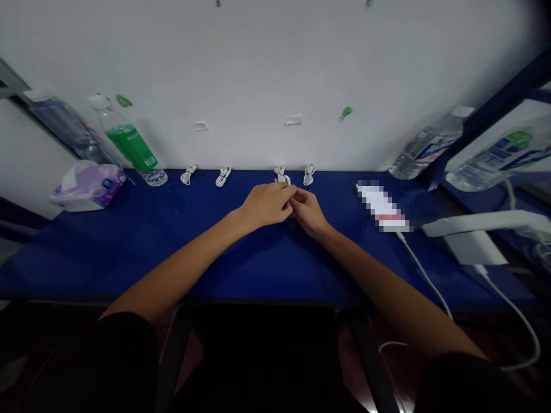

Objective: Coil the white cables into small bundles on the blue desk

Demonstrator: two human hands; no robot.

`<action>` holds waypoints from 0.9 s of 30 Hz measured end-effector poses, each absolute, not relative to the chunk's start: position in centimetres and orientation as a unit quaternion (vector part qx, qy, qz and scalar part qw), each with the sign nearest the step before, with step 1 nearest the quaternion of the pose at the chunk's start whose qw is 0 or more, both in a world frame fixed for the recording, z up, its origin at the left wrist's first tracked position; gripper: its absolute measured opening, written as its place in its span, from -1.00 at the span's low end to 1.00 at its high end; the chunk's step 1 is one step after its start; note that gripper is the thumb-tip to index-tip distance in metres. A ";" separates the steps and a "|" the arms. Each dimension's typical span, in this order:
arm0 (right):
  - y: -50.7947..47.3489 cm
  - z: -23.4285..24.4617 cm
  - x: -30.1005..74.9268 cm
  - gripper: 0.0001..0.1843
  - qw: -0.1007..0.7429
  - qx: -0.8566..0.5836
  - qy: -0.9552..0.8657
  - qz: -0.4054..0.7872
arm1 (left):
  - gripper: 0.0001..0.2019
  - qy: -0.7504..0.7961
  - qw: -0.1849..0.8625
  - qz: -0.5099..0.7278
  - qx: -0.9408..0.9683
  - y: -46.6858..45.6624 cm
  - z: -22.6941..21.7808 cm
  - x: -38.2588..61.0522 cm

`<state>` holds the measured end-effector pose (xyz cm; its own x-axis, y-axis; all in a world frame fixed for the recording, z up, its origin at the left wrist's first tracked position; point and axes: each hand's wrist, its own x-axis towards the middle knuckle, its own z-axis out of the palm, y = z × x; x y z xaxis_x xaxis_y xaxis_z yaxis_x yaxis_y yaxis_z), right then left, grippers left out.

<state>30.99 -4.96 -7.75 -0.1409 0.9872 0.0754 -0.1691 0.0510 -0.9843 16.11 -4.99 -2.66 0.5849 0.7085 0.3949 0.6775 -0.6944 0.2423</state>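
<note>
Coiled white cable (pixel 281 175) | just beyond left hand (pixel 266 205) and right hand (pixel 307 213) | fingers closed together, hold unclear

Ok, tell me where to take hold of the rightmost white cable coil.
Pinch the coil at its gathered middle with the fingers, coming from the near side with the right hand. The loops narrow there, giving a firm bundle, and the coil sits at the table's back edge beside the wall, which blocks the far side.

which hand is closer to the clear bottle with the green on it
Left: the left hand is to the right of the clear plastic bottle and nearer to it; the right hand lies farther right, beyond the left hand.
</note>
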 end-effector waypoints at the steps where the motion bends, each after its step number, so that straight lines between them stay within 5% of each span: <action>1: -4.9 -7.8 31.0 -0.70 0.520 -0.401 -0.503 0.561 | -0.91 0.389 0.033 0.231 0.891 -4.9 -2.5 16.3; 6: -5.1 -7.1 31.0 -0.71 0.515 -0.412 -0.472 0.585 | -0.86 0.364 0.103 0.248 0.892 -4.2 -2.2 15.9; 11: -5.3 -6.0 31.2 -0.69 0.541 -0.375 -0.450 0.604 | -0.85 0.358 0.180 0.393 0.828 -3.7 -2.0 15.1; 14: -5.4 -5.7 31.3 -0.65 0.551 -0.344 -0.473 0.594 | -0.90 0.396 0.321 0.435 0.742 -3.5 -2.6 14.4; 20: -5.6 -6.0 31.0 -0.62 0.538 -0.369 -0.536 0.535 | -0.74 0.382 0.632 0.323 0.592 -3.5 -3.9 12.1; 24: -5.9 -6.1 30.7 -0.65 0.532 -0.374 -0.576 0.495 | -0.81 0.382 0.628 0.315 0.600 -3.7 -4.1 11.3; 27: -6.2 -6.0 30.5 -0.69 0.526 -0.392 -0.584 0.478 | -0.88 0.392 0.501 0.316 0.704 -4.0 -4.2 11.2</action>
<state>30.49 -6.18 -5.98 -0.1392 0.9605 0.2408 -0.0455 0.2367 -0.9705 11.17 -3.98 -4.16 0.4931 0.8684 0.0529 0.2341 -0.1910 0.9533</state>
